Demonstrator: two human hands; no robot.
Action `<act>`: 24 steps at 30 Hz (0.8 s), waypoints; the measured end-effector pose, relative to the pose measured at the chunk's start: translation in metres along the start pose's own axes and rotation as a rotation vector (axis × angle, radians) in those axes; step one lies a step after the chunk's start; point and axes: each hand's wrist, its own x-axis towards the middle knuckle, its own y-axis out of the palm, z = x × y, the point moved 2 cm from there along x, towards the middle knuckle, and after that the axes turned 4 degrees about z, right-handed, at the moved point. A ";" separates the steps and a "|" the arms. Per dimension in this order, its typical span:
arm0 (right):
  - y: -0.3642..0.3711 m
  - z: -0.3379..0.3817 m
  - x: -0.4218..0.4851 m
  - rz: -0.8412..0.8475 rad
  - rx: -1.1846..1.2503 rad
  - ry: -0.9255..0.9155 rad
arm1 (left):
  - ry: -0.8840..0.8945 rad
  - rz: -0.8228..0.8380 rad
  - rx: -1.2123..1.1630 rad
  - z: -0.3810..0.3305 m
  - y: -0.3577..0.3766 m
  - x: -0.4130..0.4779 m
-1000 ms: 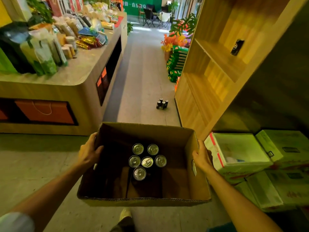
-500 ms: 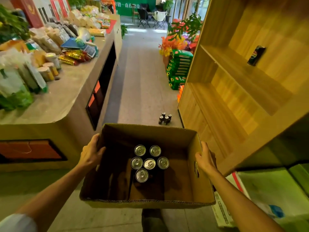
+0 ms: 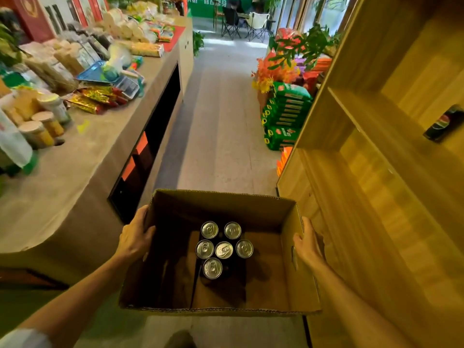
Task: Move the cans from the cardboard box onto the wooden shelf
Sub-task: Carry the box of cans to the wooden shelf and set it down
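Observation:
An open cardboard box (image 3: 301, 285) hangs in front of me, held up between both hands. My left hand (image 3: 135, 237) grips its left wall and my right hand (image 3: 307, 243) grips its right wall. Several dark cans (image 3: 223, 249) with silver tops stand upright together in the middle of the box. The wooden shelf (image 3: 371, 151) fills the right side. One dark can (image 3: 443, 124) stands alone on its upper board at the far right.
A long grey counter (image 3: 82, 156) loaded with packaged goods runs along the left. Stacked green sacks (image 3: 286, 116) and orange plants stand by the shelf's far end. The floor aisle (image 3: 221, 136) runs ahead between counter and shelf. Folding chairs stand at the far back.
I have carried the box forward along the shelf. The white foam boxes at the right and the small group of cans on the floor have dropped out of view.

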 end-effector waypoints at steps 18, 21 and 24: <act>0.064 0.099 0.299 -0.079 0.019 0.134 | 0.057 0.040 0.052 -0.066 0.014 0.357; 0.075 0.113 0.335 -0.096 0.050 0.129 | 0.046 0.025 0.042 -0.071 0.016 0.399; 0.089 0.116 0.370 -0.104 0.049 0.124 | 0.033 0.013 0.062 -0.069 0.024 0.435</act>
